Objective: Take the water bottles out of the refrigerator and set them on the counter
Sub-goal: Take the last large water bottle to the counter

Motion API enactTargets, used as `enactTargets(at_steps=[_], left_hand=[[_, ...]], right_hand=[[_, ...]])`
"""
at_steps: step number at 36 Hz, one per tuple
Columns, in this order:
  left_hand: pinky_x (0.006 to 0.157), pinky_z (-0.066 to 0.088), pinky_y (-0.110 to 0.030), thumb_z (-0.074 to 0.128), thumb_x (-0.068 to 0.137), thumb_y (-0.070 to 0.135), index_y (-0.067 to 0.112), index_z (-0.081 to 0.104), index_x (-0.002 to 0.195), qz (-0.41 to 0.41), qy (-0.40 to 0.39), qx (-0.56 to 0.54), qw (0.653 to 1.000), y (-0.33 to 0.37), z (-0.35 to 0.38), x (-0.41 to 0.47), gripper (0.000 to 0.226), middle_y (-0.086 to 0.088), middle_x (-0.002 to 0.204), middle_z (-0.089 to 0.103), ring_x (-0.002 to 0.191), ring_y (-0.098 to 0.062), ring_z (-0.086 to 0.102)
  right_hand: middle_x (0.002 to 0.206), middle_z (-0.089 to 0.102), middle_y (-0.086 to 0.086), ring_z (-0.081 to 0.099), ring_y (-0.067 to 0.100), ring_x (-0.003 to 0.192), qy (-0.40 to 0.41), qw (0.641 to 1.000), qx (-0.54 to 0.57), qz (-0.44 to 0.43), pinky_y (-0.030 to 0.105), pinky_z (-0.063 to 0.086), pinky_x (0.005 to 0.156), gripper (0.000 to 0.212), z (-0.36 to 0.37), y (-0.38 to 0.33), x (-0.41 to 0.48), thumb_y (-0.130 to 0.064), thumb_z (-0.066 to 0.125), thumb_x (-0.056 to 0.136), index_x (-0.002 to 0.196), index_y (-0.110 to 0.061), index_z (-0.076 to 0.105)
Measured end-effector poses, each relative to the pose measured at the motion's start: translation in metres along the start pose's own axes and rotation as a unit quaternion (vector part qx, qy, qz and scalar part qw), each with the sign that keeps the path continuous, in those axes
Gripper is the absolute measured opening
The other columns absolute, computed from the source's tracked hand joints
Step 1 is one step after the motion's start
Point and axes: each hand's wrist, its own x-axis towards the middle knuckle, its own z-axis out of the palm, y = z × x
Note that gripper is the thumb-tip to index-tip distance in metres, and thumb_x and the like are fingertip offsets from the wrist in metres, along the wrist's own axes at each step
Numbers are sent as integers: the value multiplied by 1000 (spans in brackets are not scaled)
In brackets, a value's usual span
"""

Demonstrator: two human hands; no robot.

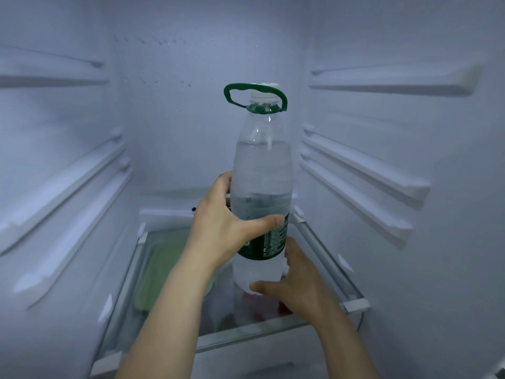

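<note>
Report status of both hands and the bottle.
Left hand grips clear plastic green-labelled water bottle mid-body; right hand holds its base. Bottle upright, inside white refrigerator. Nothing seen blocking it.

glass shelf (240, 336): white trim, clips at corners | pale green container (164, 269): beneath shelf's left half (blurred through the glass) | reddish item (259, 307): beneath shelf's front edge, right of centre | droplets (164, 42): back wall, upper part
</note>
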Motion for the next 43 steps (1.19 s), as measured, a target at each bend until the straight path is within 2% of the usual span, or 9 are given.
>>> enactTargets(at_steps=[4,8,13,18,22,27,33,39,43], left_hand=[[84,55,-30,90,53,39,45,48,118,-2,12,-18,1000,-1,2,0,78,25,105,64,101,1,61],[85,55,-28,90,54,39,47,49,117,7,15,-19,1000,-1,3,-1,75,29,102,65,99,6,61],[86,55,-30,91,53,37,47,51,117,0,24,-36,999,1,1,-8,77,29,104,65,101,5,61],[80,52,-21,92,53,30,49,54,112,20,34,-59,997,2,-4,-25,74,35,102,64,95,12,60],[76,52,-17,93,53,29,51,53,109,34,27,-59,997,7,-7,-38,73,37,99,63,92,14,60],[71,51,-12,91,54,33,46,54,117,50,8,-71,996,15,-9,-55,74,31,102,66,94,12,61],[73,52,-12,91,52,36,43,56,116,85,-27,-90,992,32,-9,-81,73,32,102,65,94,13,60],[70,51,-11,93,50,30,40,58,114,103,-77,-160,979,49,2,-111,73,27,102,68,93,8,64],[72,56,-20,94,50,29,39,59,112,114,-128,-208,963,65,12,-133,72,18,107,69,97,-2,67]], right_hand=[[109,56,-29,55,-7,101,-3,1000,31,0,9,47,71,71,6,1,2,-20,85,67,110,-54,39],[112,57,-24,55,-2,103,8,999,40,9,12,46,72,83,9,2,5,-27,87,63,128,-40,38],[104,55,-26,54,-9,93,18,1000,19,10,9,45,68,77,10,-1,2,-30,85,64,125,-38,38],[107,59,-28,58,-6,100,44,999,21,7,26,54,85,76,14,0,-12,-40,86,56,116,-51,41],[113,63,-26,59,-6,104,48,998,30,1,31,55,90,84,19,1,-25,-47,86,51,124,-47,45],[113,63,-29,58,-11,104,72,996,44,6,22,53,86,83,23,-5,-52,-43,90,52,124,-46,48],[102,58,-44,54,-20,96,126,991,25,23,4,45,68,73,18,-18,-96,-39,89,55,110,-55,45],[109,61,-38,56,-17,102,176,982,51,53,6,46,77,78,10,-20,-149,-35,93,53,112,-58,47],[101,50,-57,44,-35,96,202,973,93,69,-6,36,74,77,5,-22,-191,-25,93,58,106,-62,45]])
